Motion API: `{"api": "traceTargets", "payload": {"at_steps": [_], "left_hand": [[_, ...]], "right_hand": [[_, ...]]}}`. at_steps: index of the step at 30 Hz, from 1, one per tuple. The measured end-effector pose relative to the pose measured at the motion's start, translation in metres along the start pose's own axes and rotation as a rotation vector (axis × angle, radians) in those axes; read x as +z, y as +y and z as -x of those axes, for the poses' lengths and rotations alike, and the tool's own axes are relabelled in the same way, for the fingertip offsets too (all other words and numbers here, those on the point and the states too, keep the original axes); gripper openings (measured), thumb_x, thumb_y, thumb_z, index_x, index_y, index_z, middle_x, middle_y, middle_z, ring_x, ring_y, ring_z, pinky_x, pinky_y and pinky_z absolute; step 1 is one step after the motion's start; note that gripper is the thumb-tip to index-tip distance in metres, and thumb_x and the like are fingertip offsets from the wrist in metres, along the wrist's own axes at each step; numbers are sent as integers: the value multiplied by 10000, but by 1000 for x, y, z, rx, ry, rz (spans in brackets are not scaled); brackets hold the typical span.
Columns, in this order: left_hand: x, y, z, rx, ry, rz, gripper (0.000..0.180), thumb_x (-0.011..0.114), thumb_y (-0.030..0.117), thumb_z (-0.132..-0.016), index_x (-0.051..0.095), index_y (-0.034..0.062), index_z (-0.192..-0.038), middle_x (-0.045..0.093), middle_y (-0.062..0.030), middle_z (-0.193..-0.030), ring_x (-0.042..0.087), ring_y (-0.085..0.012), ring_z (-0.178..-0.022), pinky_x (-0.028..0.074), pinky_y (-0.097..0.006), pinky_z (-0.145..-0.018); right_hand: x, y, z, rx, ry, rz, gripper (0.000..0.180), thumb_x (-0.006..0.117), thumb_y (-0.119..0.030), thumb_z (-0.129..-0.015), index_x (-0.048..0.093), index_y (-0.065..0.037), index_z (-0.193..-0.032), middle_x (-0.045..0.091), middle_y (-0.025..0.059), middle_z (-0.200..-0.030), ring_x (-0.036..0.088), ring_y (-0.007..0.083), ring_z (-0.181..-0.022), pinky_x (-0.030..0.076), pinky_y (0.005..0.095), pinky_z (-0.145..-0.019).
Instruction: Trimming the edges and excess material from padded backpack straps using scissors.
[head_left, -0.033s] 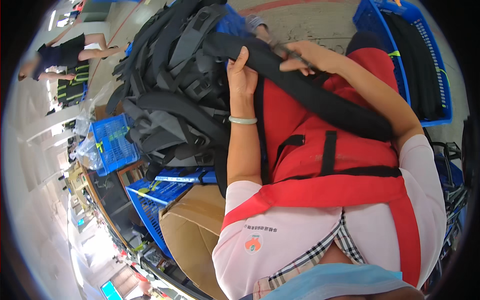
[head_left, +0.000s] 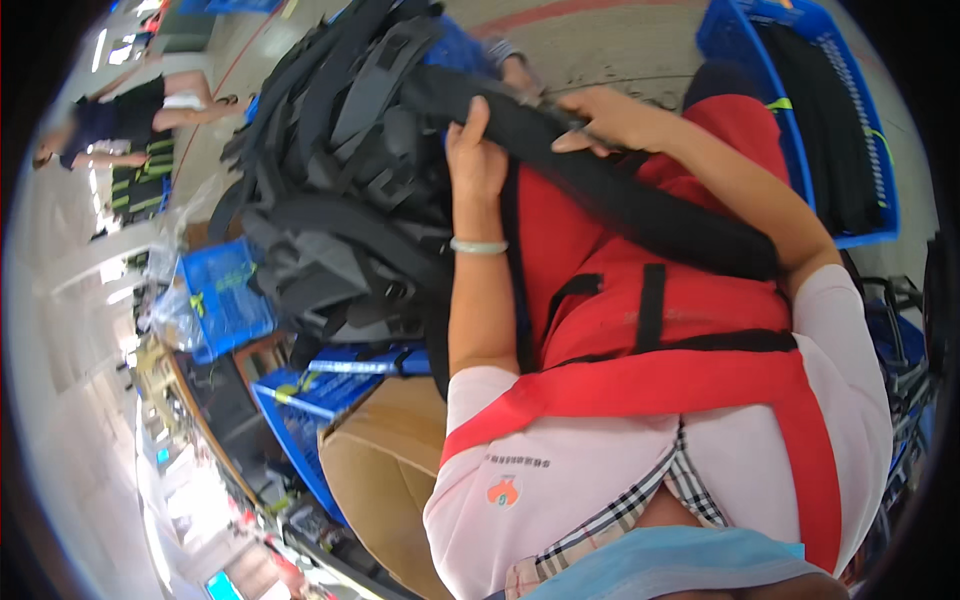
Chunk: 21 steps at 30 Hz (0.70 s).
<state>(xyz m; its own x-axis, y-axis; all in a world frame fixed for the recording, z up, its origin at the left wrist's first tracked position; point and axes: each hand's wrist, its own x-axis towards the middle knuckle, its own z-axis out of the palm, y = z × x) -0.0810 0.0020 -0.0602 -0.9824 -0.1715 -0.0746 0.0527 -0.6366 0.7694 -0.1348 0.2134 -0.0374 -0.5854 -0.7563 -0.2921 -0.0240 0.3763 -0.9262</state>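
A long black padded strap [head_left: 640,200] lies slantwise across my lap, over the red apron [head_left: 570,320], its far end reaching the pile of grey-and-black backpack straps [head_left: 330,200]. My left hand [head_left: 478,155], with a pale bangle at its wrist, is closed around the strap's near-left edge, thumb up. Just to the right, my right hand [head_left: 615,120] is closed over the strap's far edge. Its fingers hold a slim dark tool [head_left: 565,122], blurred, perhaps small snips, pointing left along the strap.
A blue crate [head_left: 800,190] with black pieces stands at the far right. Left of me are an open cardboard box [head_left: 380,440], another blue crate [head_left: 320,390] and a blue basket [head_left: 225,300]. Another person [head_left: 130,110] is at the far left. Folded metal frames [head_left: 895,330] stand at right.
The right hand and its slim tool have shifted slightly left and nearer, closer to the strap. The left hand keeps its hold. The whole view has shifted a little.
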Motion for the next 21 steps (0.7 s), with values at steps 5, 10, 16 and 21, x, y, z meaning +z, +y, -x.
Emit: {"api": "traceTargets", "payload": {"at_steps": [5, 10, 16, 21], "left_hand": [[20, -3, 12, 90, 79, -447, 491, 498, 108, -976, 318, -32, -1410, 449, -177, -1335, 552, -296, -1091, 510, -426, -887], [13, -17, 17, 91, -11, -607, 296, 604, 40, -909, 581, -37, -1194, 636, -99, -1078, 638, -172, -898, 525, -278, -805], [47, -36, 16, -108, -189, -677, 222, 605, 45, -912, 629, -30, -1120, 663, -76, -1009, 634, -134, -871, 514, -244, -784], [59, -37, 33, -187, -263, -751, 166, 601, -17, -887, 665, -3, -1040, 650, -31, -955, 609, -106, -860, 484, -223, -780]], "right_hand": [[-41, 10, 28, -42, 343, -403, 330, 750, -342, -796, 634, -44, -876, 553, 13, -636, 517, 95, -590, 388, 251, -551], [-141, 68, 105, -280, 1026, -768, 267, 734, -259, -813, 620, -23, -866, 602, 53, -630, 549, 119, -528, 405, 245, -504], [-218, 218, 232, -566, 1748, -1250, 154, 637, -74, -873, 586, 49, -952, 672, 184, -832, 641, 261, -675, 527, 317, -592], [-134, 297, 195, -162, 1669, -1214, 121, 626, -77, -872, 586, 30, -914, 648, 144, -801, 612, 205, -630, 490, 300, -527]]}}
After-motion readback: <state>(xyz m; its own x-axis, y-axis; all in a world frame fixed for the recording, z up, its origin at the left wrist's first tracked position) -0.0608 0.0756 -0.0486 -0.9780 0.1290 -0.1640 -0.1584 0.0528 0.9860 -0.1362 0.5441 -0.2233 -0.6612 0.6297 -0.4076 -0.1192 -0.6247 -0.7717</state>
